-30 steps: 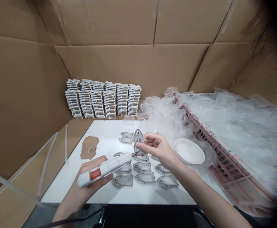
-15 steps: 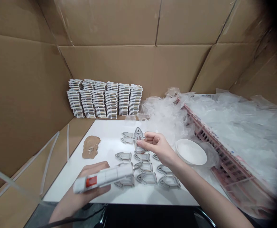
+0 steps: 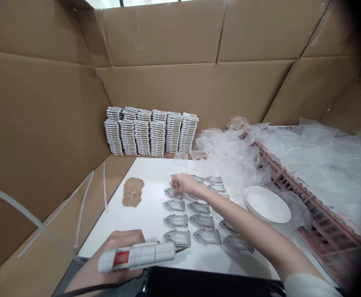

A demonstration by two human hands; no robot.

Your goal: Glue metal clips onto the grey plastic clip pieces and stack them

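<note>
Gripping white tool [image 3: 151, 256] — left fingers [image 3: 134, 236] closed

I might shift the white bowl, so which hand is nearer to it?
Right. The right hand is left of the white bowl, at the gray pieces; the left hand, holding a white tool, is farther left and lower in view.

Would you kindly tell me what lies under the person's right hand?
A gray pointed frame on the white tabletop lies partly under the right hand, its tip showing. The hand covers some of the frame's body, and whether they touch cannot be told.
</note>
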